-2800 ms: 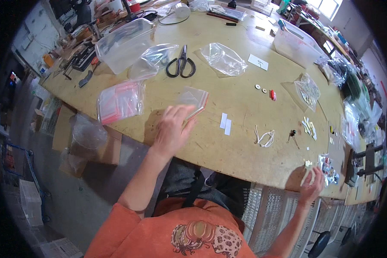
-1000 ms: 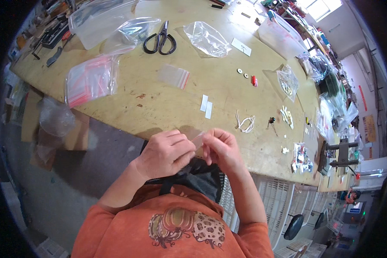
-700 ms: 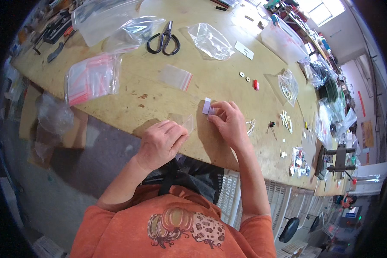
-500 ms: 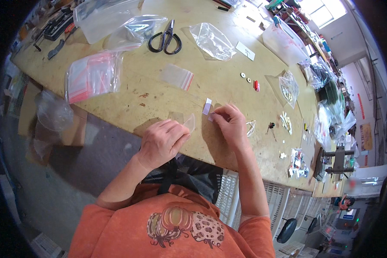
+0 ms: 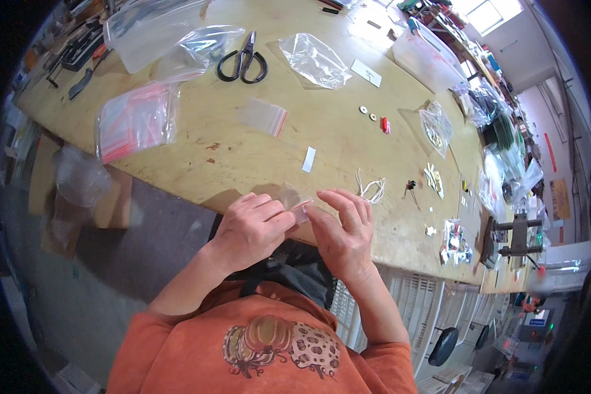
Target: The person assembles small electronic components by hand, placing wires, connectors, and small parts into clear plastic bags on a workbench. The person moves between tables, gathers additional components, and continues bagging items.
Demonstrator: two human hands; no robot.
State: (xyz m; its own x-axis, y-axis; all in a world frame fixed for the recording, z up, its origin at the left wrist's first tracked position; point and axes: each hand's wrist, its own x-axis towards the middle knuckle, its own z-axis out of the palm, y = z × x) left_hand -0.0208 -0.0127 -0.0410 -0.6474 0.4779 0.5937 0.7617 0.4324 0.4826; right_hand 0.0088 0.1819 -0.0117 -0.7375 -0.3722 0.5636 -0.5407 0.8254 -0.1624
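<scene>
Close to the table's front edge, my left hand (image 5: 253, 226) pinches a small clear plastic bag (image 5: 289, 195), whose upper part sticks out past my fingers. My right hand (image 5: 345, 233) meets it at the bag's mouth. Between its thumb and fingers is a small pale purple slip (image 5: 301, 213), partly hidden by the fingertips. How far the slip sits inside the bag I cannot tell. A white paper strip (image 5: 308, 159) lies on the table just beyond my hands. White cord (image 5: 372, 189) is coiled beside my right fingers.
Farther left lie a flat zip bag (image 5: 266, 117), a stack of red-edged zip bags (image 5: 138, 121) and black-handled scissors (image 5: 243, 62). Two white washers (image 5: 368, 113), a red part (image 5: 385, 125) and bagged small parts (image 5: 435, 130) are at right. A clamp (image 5: 519, 238) stands at the right edge.
My right hand has moved left and nearer, from the paper strip to the bag in my left hand, bringing the purple slip. The white strip stays on the table.
</scene>
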